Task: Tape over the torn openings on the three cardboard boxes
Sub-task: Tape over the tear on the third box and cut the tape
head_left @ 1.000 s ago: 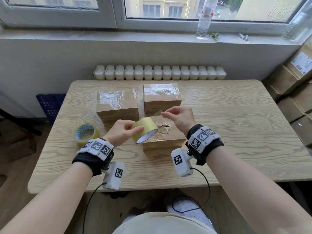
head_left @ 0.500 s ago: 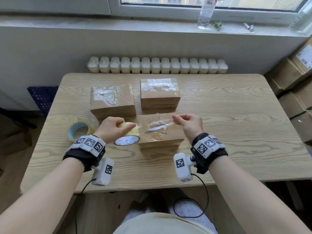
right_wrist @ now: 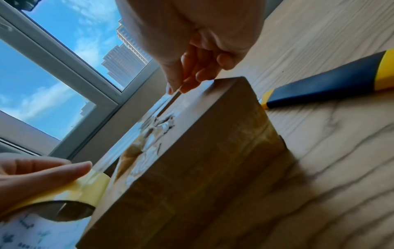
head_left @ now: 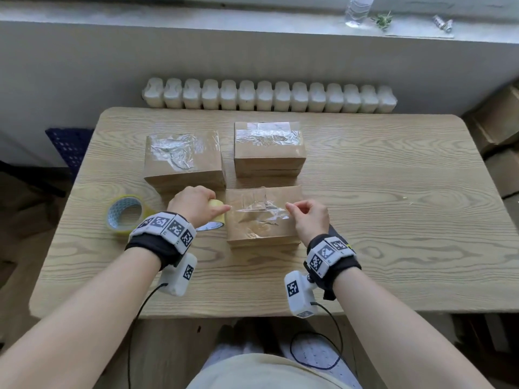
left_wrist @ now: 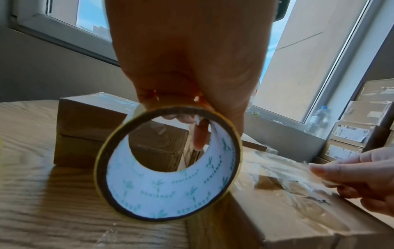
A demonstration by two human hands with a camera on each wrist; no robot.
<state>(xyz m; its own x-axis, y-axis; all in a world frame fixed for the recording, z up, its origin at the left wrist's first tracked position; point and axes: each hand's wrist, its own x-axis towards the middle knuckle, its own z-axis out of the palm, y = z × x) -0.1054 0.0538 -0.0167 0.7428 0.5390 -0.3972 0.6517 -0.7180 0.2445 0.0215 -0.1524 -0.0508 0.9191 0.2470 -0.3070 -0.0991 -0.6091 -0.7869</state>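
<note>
We have the third brown cardboard box, nearest us on the pale wooden table with its torn top already filmy. Our left hand grips the yellow roll of clear packing tape at the box's left edge, one finger through the core; our right hand pinches the free end of the clear tape strip near the right edge. We judge the strip should stay taut and level, come down square over the tear, then be pressed from the centre outwards to avoid wrinkles.
</note>
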